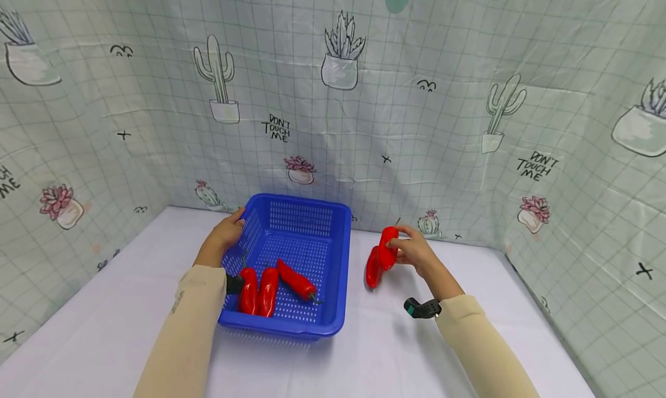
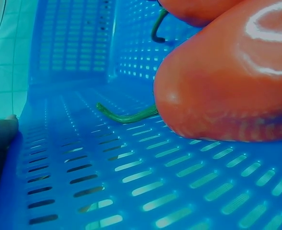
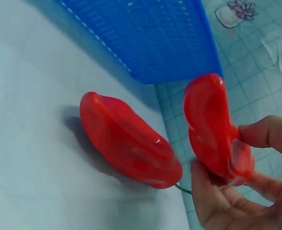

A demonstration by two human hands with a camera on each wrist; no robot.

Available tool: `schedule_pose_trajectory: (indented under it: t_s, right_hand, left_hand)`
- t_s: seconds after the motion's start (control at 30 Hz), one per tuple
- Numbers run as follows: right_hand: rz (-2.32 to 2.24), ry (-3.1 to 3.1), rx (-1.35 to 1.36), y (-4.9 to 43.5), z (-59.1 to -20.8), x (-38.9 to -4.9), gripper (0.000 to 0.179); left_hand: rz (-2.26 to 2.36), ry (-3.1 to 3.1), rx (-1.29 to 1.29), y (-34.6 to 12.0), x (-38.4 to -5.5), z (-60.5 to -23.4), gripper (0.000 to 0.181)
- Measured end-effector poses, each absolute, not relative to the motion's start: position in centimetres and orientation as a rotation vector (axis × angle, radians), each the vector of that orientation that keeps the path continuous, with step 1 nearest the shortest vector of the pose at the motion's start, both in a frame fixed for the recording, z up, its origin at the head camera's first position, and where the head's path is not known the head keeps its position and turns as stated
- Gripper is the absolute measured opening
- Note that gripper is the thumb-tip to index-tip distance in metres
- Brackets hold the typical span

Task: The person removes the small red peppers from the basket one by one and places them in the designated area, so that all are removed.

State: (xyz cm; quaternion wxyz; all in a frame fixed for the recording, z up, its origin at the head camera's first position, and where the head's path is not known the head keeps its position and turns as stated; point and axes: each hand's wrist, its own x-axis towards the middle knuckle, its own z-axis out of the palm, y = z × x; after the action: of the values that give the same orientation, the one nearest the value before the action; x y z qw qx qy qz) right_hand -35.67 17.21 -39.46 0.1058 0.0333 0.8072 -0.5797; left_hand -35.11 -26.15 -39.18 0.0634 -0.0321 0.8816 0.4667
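My right hand (image 1: 411, 249) pinches a red pepper (image 1: 387, 247) between thumb and fingers, its green stem pointing up. In the right wrist view this held pepper (image 3: 209, 127) is above the table, beside another red pepper (image 3: 126, 139) that lies on the cloth. My left hand (image 1: 229, 231) grips the left rim of a blue plastic basket (image 1: 340, 271). Inside the basket lie three red peppers: one at the left wall (image 1: 248, 292), one beside it (image 1: 267, 292) and one slanting near the middle (image 1: 296, 279). A large pepper (image 2: 227, 81) fills much of the left wrist view.
A white cloth (image 1: 374, 352) covers the table. Behind and at both sides hangs a curtain (image 1: 416, 132) printed with cacti and grid lines. The basket stands close to the back curtain. Dark bands with small devices (image 1: 421, 308) sit on both wrists.
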Motion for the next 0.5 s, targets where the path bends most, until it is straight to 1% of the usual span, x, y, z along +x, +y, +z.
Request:
schedule_pose_trajectory:
  t_s: [0.1,0.17,0.5]
  right_hand:
    - [-1.683,2.411,0.125,17.4,-39.7,-35.6,0.060]
    - [-1.671,2.424,0.149,17.5,-40.0,-35.5,0.060]
    - [-1.621,2.429,0.210,18.1,-41.4,-35.2,0.060]
  left_hand:
    - [1.412,2.653,-0.095,-25.3,-33.5,-37.4,0.054]
    - [1.405,2.655,-0.088,-25.1,-33.2,-36.9,0.054]
    - [1.417,2.656,-0.121,-24.9,-33.4,-37.4,0.054]
